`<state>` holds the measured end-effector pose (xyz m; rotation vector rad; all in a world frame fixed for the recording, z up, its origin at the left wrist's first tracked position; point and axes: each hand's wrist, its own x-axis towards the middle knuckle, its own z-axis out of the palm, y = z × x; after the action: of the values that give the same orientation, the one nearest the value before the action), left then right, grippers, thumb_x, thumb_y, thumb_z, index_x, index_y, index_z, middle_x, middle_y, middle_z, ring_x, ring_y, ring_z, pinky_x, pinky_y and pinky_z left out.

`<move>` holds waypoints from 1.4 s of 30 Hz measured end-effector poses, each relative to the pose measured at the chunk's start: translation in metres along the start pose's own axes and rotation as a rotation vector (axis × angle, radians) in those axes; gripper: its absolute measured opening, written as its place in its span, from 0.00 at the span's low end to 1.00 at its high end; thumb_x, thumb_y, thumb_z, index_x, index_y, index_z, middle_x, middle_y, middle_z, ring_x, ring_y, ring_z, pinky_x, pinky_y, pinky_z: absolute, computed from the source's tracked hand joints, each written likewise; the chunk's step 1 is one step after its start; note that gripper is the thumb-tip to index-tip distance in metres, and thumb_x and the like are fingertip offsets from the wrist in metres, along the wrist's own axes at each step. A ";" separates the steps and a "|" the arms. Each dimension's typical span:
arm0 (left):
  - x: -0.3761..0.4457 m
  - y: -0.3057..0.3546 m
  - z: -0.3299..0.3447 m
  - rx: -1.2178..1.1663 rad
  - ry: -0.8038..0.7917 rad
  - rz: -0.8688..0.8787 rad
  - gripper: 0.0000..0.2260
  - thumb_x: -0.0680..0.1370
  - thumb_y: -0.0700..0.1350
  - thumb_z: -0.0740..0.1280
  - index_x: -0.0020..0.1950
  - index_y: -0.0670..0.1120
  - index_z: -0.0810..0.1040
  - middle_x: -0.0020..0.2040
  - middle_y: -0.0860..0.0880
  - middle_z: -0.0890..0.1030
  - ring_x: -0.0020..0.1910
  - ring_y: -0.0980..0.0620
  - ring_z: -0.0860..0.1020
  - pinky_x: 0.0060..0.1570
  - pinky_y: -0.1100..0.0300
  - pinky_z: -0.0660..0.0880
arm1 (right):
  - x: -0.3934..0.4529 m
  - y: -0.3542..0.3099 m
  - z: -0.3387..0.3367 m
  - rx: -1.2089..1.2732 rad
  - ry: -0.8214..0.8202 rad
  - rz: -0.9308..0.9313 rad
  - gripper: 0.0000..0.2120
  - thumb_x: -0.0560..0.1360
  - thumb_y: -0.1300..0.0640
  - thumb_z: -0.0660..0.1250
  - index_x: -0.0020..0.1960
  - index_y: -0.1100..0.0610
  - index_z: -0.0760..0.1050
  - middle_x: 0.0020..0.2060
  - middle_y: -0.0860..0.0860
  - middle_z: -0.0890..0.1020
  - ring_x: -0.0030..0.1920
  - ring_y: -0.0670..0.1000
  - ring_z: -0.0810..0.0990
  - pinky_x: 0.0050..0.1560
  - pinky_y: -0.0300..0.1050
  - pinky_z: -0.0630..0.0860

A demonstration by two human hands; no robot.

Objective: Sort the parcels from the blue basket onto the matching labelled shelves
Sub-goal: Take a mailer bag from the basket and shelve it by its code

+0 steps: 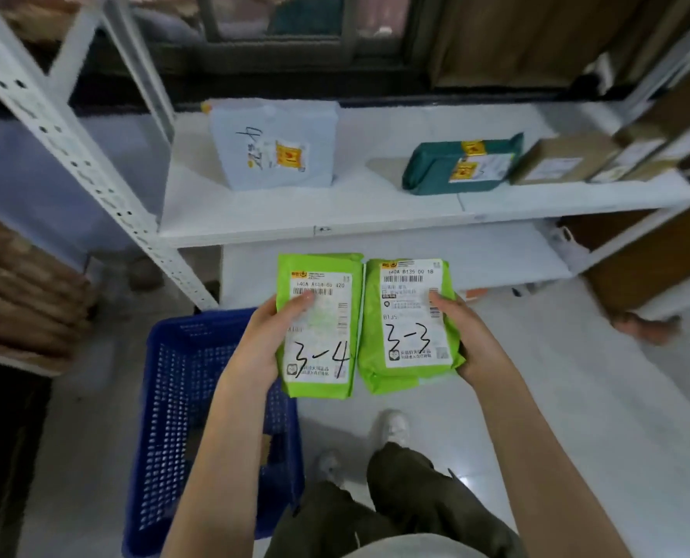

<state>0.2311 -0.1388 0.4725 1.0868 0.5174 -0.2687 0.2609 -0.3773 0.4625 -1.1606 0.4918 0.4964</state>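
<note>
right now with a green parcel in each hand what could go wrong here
The 3-4 parcel in the left hand and the 3-3 parcel in the right hand look nearly identical, so they could be swapped. Each is held in one hand only, so either may slip. The blue basket by the feet could trip a step.

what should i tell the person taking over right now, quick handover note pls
Left hand holds the green parcel marked 3-4; right hand holds the green parcel marked 3-3, side by side, labels up.
Blue basket stands on the floor at lower left; its contents are hard to make out.
Already on the white shelf: a pale blue parcel, a dark green parcel, cardboard boxes.
Left: shelve both held parcels by their numbers, then check the basket.
</note>
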 end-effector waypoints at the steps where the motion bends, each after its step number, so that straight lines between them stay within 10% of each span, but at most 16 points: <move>1: 0.004 -0.003 0.013 0.027 -0.026 -0.016 0.06 0.75 0.43 0.68 0.52 0.45 0.80 0.45 0.46 0.86 0.43 0.48 0.85 0.39 0.55 0.81 | -0.008 -0.003 -0.013 0.028 0.028 -0.023 0.16 0.75 0.56 0.64 0.62 0.56 0.75 0.54 0.57 0.83 0.52 0.56 0.83 0.45 0.53 0.82; 14: 0.032 -0.062 0.199 0.313 -0.370 -0.126 0.05 0.76 0.42 0.67 0.52 0.45 0.80 0.45 0.46 0.86 0.43 0.49 0.85 0.38 0.57 0.81 | -0.088 -0.023 -0.180 0.324 0.288 -0.254 0.09 0.78 0.58 0.61 0.55 0.55 0.77 0.48 0.56 0.85 0.45 0.55 0.85 0.40 0.50 0.82; 42: 0.114 -0.152 0.473 0.390 -0.436 -0.190 0.05 0.77 0.41 0.67 0.51 0.45 0.79 0.45 0.46 0.86 0.43 0.49 0.84 0.39 0.57 0.81 | -0.045 -0.136 -0.429 0.412 0.364 -0.278 0.16 0.77 0.56 0.62 0.62 0.60 0.74 0.53 0.59 0.83 0.49 0.57 0.84 0.44 0.50 0.82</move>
<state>0.3862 -0.6248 0.4674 1.3097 0.1762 -0.7787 0.2606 -0.8292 0.4516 -0.8999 0.6955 -0.0636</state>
